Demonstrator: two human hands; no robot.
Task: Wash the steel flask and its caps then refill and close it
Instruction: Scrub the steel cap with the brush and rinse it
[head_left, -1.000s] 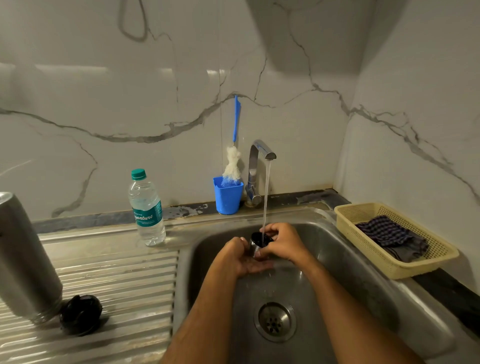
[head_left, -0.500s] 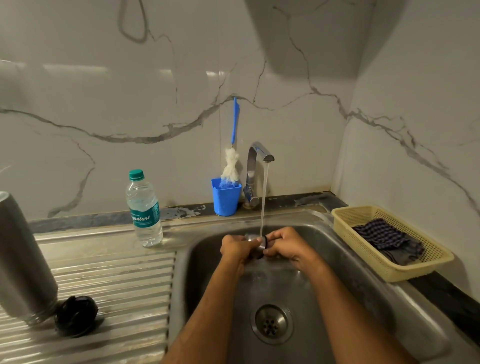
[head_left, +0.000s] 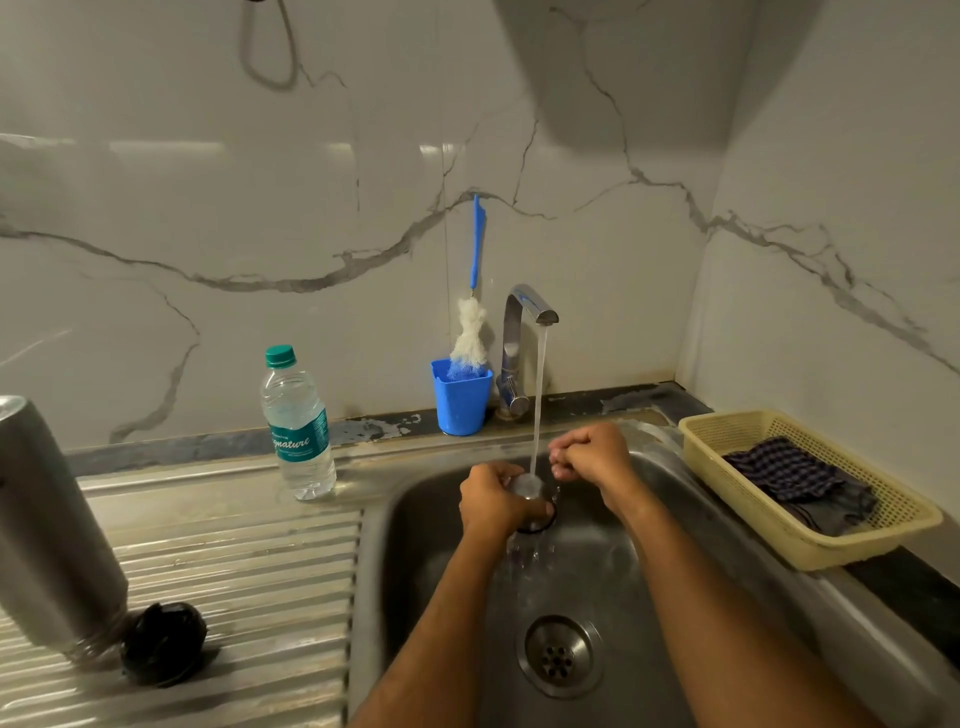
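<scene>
We see the left hand (head_left: 496, 501) over the sink (head_left: 691, 525), fingers curled round a small steel cap (head_left: 527, 487) held right under the stream of water (head_left: 539, 395) falling from the tap (head_left: 522, 332). Most of the cap is hidden by the fingers and by the splash on its top; only a pale rim and a thin dark ring (head_left: 543, 525) below the hand show, and we cannot tell whether that ring is a seal or a loop. The right hand (head_left: 592, 452) sits at about two o'clock from the left one, just apart from the stream, with its fingers curled into a loose fist. We cannot make out anything inside it. The drain (head_left: 558, 656) lies at six o'clock from the hands.

The steel flask (head_left: 49, 525) stands on the ribbed draining board (head_left: 249, 571) at the far left, at about nine o'clock from the sink, tilted in the wide lens and cut off by the left edge. A black cap (head_left: 163, 642) lies touching its base. A plastic water bottle (head_left: 298, 423) with a green lid stands at ten o'clock from the hands, near the sink's edge. Behind the tap, at twelve o'clock, a blue cup (head_left: 461, 397) holds a bottle brush (head_left: 470, 332). At three o'clock a yellow basket (head_left: 769, 525) holds a dark checked cloth (head_left: 789, 478), whose folds are hard to read.
</scene>
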